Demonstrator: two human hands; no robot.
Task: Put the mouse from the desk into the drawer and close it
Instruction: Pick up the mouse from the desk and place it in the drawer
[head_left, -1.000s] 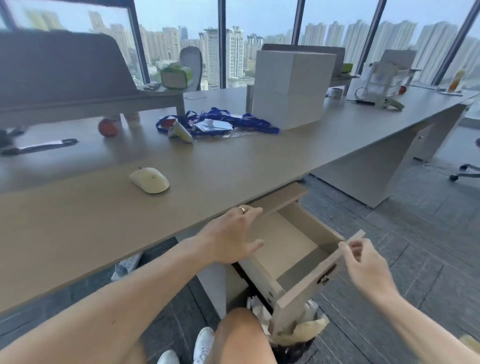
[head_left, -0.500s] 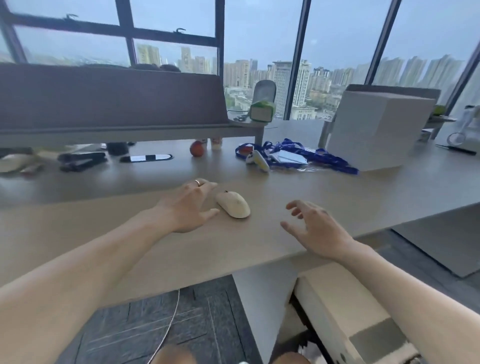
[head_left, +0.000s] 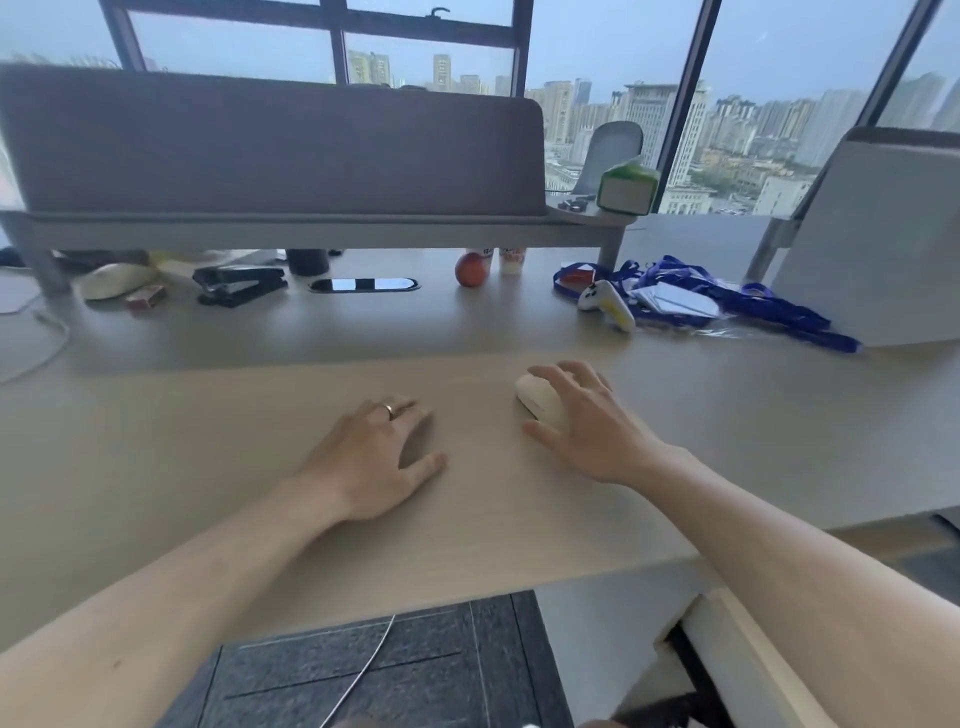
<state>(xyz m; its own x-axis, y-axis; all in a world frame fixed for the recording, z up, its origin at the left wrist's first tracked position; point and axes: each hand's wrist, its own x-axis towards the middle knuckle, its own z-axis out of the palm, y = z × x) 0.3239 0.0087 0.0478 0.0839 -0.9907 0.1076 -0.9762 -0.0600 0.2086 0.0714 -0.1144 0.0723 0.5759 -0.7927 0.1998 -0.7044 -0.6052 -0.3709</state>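
A cream-white mouse (head_left: 537, 397) lies on the light wooden desk (head_left: 208, 467), right of centre. My right hand (head_left: 587, 421) is draped over its right side, fingers curled around it and thumb at its near edge. My left hand (head_left: 379, 457) rests flat on the desk to the left of the mouse, fingers apart, holding nothing. The open drawer (head_left: 727, 649) shows only as a pale edge under the desk at the lower right, mostly hidden by my right forearm.
Behind the mouse lie a white game controller (head_left: 608, 304), blue lanyards (head_left: 753, 301) and a large white box (head_left: 872, 249). A raised shelf (head_left: 311, 228) with a grey partition spans the back. A stapler (head_left: 239, 283) and an orange ball (head_left: 470, 269) sit under it.
My right hand has come up from the drawer front and closed over the mouse. My left hand moved away from the mouse to the left and settled flat. The view rose from drawer to desk.
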